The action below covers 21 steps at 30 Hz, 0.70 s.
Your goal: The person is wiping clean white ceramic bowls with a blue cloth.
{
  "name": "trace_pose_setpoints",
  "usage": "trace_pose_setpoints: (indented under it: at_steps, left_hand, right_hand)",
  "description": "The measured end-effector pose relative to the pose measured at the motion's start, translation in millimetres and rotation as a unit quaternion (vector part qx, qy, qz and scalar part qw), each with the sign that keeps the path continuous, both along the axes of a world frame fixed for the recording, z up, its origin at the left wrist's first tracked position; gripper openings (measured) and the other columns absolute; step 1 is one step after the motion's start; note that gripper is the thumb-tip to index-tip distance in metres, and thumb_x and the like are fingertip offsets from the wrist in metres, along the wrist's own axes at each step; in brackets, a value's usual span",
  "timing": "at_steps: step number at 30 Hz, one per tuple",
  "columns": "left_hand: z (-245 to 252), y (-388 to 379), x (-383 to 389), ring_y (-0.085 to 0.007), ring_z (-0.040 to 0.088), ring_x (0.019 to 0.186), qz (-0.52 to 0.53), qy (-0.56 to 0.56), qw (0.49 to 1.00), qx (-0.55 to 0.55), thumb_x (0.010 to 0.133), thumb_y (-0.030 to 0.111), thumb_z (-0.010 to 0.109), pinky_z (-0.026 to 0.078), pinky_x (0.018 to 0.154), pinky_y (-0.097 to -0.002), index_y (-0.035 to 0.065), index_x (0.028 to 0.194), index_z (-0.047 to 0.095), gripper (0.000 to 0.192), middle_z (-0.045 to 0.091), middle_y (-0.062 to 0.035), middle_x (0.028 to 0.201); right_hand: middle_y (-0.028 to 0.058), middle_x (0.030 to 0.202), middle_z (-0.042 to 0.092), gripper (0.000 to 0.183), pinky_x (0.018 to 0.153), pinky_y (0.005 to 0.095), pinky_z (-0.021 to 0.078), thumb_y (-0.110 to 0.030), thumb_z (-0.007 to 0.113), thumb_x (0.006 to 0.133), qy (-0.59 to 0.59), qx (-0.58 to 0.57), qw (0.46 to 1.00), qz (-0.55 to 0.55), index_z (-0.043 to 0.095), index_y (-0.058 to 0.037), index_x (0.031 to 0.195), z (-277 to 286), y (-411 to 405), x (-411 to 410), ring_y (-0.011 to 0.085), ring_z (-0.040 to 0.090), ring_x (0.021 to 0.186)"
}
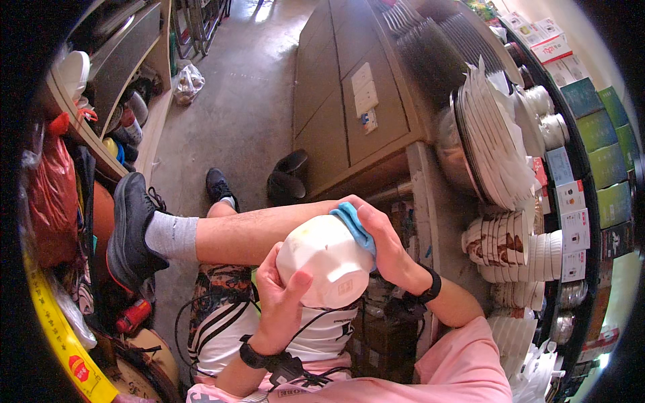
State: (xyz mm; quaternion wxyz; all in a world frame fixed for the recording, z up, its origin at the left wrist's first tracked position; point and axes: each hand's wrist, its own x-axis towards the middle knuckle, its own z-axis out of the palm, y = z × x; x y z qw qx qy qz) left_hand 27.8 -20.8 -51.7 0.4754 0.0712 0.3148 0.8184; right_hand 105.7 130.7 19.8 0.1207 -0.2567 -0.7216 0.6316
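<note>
A white faceted bowl [322, 262] is held over my lap, its outer side and base towards the camera. My left hand [282, 292] grips the bowl at its left side, thumb across the outside. My right hand [385, 242] presses a folded blue cloth [355, 229] on the bowl's upper right rim. The fingers of my right hand are partly hidden behind the cloth and bowl.
Stacked bowls [504, 239] and plates wrapped in plastic [496, 136] stand close on the right, with boxes behind. A wooden cabinet [322, 101] is ahead. Black boots [287, 179] stand on the floor. A red plastic bag [53, 201] hangs at left.
</note>
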Motion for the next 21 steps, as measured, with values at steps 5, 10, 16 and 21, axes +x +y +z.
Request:
trace_pose_setpoints:
  at_steps: [5, 10, 16, 21]
  left_hand:
    - [3, 1, 19, -0.0118, 0.061, 0.099, 0.103, -0.050, 0.993, -0.015, 0.073, 0.052, 0.080, 0.051, 0.085, -0.0279, 0.0007, 0.117, 0.050, 0.073, 0.060, -0.0057, 0.110]
    - [9, -4, 37, -0.0157, 0.059, 0.105, 0.188, -0.075, 0.977, -0.063, 0.069, 0.057, 0.080, 0.051, 0.086, -0.0317, 0.0016, 0.121, 0.046, 0.083, 0.056, -0.0079, 0.116]
    - [7, -10, 55, -0.0187, 0.057, 0.108, 0.266, -0.008, 0.958, -0.105, 0.066, 0.059, 0.081, 0.051, 0.086, -0.0318, 0.0007, 0.127, 0.043, 0.093, 0.053, -0.0089, 0.120]
    - [-3, -19, 4, -0.0136, 0.058, 0.104, -0.050, 0.022, 0.999, 0.004, 0.074, 0.050, 0.078, 0.050, 0.087, -0.0290, -0.0035, 0.128, 0.046, 0.082, 0.059, -0.0060, 0.111]
  right_hand:
    - [0.0049, 0.110, 0.053, 0.052, 0.094, 0.0240, 0.0380, -0.045, 0.039, 0.102, 0.038, -0.039, 0.998, -0.024, 0.048, -0.0017, 0.129, 0, -14, 0, 0.0119, 0.049, 0.105]
    - [0.0063, 0.123, 0.048, 0.058, 0.099, 0.0276, 0.0375, -0.049, 0.043, 0.099, 0.029, -0.105, 0.992, -0.059, 0.038, -0.0053, 0.136, -5, -30, 2, 0.0135, 0.048, 0.114]
    - [0.0091, 0.120, 0.055, 0.055, 0.100, 0.0316, 0.0411, -0.050, 0.046, 0.094, 0.007, -0.226, 0.965, -0.129, 0.046, -0.0068, 0.128, 2, -40, 4, 0.0171, 0.054, 0.114]
    - [0.0084, 0.113, 0.056, 0.051, 0.097, 0.0303, 0.0419, -0.045, 0.049, 0.094, 0.012, -0.165, 0.982, -0.087, 0.047, -0.0048, 0.126, 5, -10, 5, 0.0174, 0.055, 0.109]
